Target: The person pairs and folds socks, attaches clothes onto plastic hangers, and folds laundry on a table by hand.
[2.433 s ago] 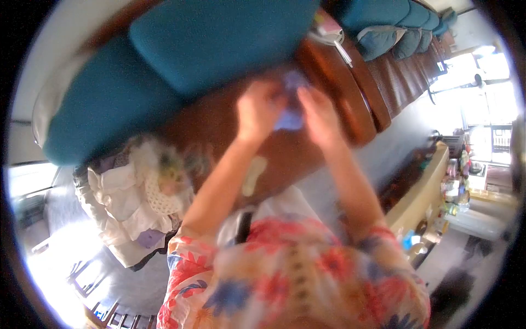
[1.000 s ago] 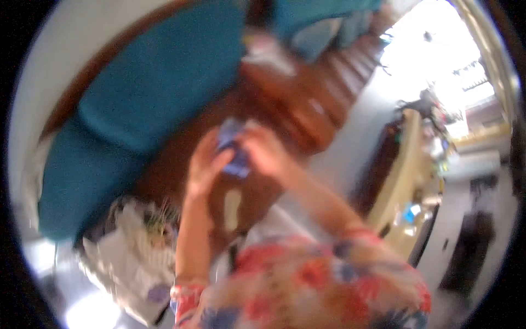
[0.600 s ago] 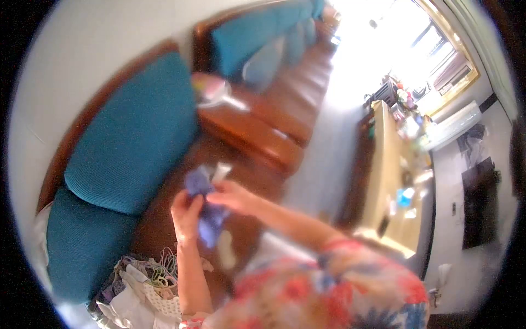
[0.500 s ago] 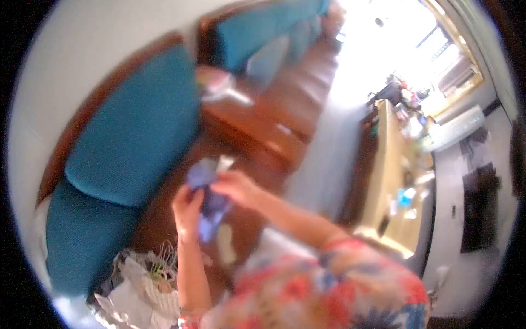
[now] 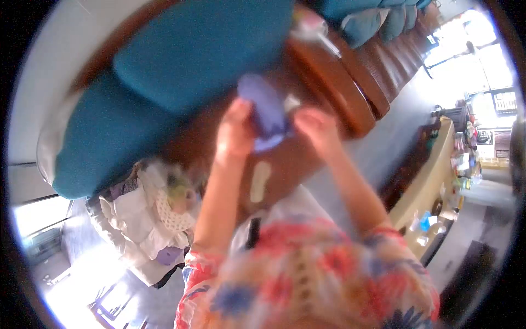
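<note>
Purple cloth (image 5: 264,107): soft, blurred, elongated, rounded at the far end, paler at the near end. Located above the brown seat (image 5: 293,167), between the hands. Long axis slants from far left to near right. Left hand (image 5: 238,129): grip closed on the cloth's left edge. Right hand (image 5: 316,127): fingers bent, just beside the right edge; contact and grip state cannot be told. Nearer the body, a pale, sole-shaped piece (image 5: 260,181) lies on the seat. Smooth teal cushions (image 5: 203,52) beyond; crumpled white fabric (image 5: 123,214) at left.
</note>
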Available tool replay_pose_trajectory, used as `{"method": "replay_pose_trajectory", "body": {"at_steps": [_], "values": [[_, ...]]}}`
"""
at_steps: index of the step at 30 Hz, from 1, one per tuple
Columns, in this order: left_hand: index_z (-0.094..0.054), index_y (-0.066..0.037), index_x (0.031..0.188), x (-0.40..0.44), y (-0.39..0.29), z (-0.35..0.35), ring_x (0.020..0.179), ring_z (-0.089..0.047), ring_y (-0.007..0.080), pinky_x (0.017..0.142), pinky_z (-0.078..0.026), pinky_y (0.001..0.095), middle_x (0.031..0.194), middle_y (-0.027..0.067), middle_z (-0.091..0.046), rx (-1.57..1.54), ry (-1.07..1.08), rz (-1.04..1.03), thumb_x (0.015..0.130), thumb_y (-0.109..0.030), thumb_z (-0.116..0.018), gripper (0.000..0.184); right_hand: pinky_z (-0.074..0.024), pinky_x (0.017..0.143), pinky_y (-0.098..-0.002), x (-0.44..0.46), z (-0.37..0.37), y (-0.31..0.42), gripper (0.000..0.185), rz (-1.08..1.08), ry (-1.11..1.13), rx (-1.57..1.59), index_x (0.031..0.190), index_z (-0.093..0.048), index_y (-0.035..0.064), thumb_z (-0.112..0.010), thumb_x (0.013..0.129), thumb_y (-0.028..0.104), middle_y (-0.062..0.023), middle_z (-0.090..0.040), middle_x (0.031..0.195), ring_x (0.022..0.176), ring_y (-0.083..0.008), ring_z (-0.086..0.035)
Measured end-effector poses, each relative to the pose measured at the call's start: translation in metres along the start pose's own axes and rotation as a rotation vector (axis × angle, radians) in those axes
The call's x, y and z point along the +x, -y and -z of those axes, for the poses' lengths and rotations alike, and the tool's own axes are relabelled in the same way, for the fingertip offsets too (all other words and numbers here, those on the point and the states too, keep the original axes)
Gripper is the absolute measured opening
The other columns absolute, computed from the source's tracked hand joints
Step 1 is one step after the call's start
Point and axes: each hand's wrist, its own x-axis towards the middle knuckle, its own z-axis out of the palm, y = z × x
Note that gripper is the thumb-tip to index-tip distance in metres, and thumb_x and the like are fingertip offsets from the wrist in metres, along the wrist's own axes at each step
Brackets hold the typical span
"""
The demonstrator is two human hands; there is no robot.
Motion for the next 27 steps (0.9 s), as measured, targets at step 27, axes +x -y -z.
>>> {"method": "replay_pose_trajectory", "body": {"at_steps": [27], "values": [[-0.052,-0.002,0.103,0.0,0.002,0.004,0.091,-0.057,0.0235,0.084,-0.045,0.0369,0.101,0.0108,-0.058,-0.082,0.018,-0.062,0.077,-0.01,-0.055,0.028,-0.0432,0.076,-0.0305,0.002,0.023,0.0,0.034,0.123,0.22,-0.586,0.099,-0.055,0.0066,-0.069,0.068,0.013,-0.0084,-0.058,0.098,0.09,-0.0189,-0.055]]}}
